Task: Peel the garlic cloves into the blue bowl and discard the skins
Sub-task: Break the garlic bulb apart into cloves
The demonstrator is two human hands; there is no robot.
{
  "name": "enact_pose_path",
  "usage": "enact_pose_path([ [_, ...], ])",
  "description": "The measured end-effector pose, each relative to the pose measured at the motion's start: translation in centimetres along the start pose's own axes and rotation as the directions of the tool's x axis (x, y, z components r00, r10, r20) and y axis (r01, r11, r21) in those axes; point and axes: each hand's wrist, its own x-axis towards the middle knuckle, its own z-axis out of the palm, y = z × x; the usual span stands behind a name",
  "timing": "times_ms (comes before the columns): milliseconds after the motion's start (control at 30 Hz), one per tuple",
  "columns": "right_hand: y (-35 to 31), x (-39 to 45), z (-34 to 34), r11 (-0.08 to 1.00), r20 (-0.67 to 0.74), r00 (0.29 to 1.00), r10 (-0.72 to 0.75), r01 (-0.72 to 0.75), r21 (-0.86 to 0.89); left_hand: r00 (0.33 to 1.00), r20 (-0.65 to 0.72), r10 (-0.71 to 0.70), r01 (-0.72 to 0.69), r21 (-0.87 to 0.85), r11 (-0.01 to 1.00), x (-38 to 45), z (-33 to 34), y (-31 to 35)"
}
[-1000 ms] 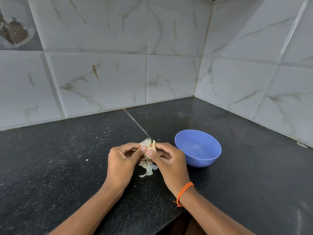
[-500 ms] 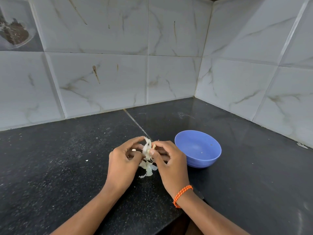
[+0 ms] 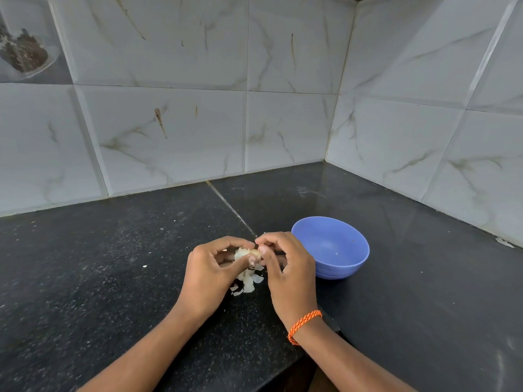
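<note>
A: Garlic [image 3: 245, 254] status? Where's it at?

B: Between both hands, held just above the counter [image 3: 113, 264], near the front edge, approx. mid-way along. My left hand [image 3: 210, 274] has its fingers curled round the clove from the left side; my right hand [image 3: 285, 267] pinches the other end, thumb and fingertips pressed on it. Hands nearly touching, index tips meeting over the top.

A: Which step, then?

B: Peeling, I'd say: skin only partly off. Pale papery bits cling to the clove, and a small pile of skins [image 3: 247, 282] lies on the counter right under my hands.

A: And the bowl?

B: Blue bowl [image 3: 331, 247] sits just beside my right hand, toward the back-right corner of the counter. Looks empty apart from a speck or two, so no peeled cloves in it yet, afaict.

A: Next move needs what?

B: Prob. a firmer nail pinch on the loose skin edge and a pull away from the clove, w/ the left hand holding steady. Then a short reach right to drop the clove in the bowl. Skins want gathering after; they're light and could scatter.

A: Anything different vs. half a sec ago?

B: Yes. Then a strip of skin stood up between my fingers; now it's down and my hands have closed in over the clove. Bowl and skin pile haven't shifted.
</note>
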Motion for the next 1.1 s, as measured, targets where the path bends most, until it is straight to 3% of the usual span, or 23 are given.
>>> enact_pose_path([
  [267, 0.2, 0.1, 0.1, 1.0, -0.015, 0.999, -0.029, 0.029, -0.004, 0.993, -0.102, -0.059, 0.053, -0.064, 0.997, 0.4, -0.4, -0.3],
  [633, -0.1, 0.2, 0.2, 0.981, 0.115, 0.977, 0.179, -0.186, 0.055, 0.98, -0.176, -0.089, 0.074, -0.094, 0.993, 0.9, -0.7, -0.7],
  [833, -0.1, -0.1, 0.2, 0.993, 0.108, 0.989, 0.103, -0.109, 0.044, 0.972, -0.204, -0.116, 0.083, -0.163, 0.983, 0.8, -0.7, -0.5],
  [967, 0.2, 0.0, 0.1, 0.997, 0.01, 0.997, 0.075, -0.075, 0.006, 0.964, -0.261, -0.052, 0.053, -0.002, 0.999, 0.6, -0.7, -0.8],
  [1100, 0.3, 0.0, 0.3, 0.995, 0.005, 0.995, 0.096, -0.096, -0.023, 0.978, -0.198, 0.072, -0.027, 0.221, 0.975, 0.5, -0.5, -1.2],
])
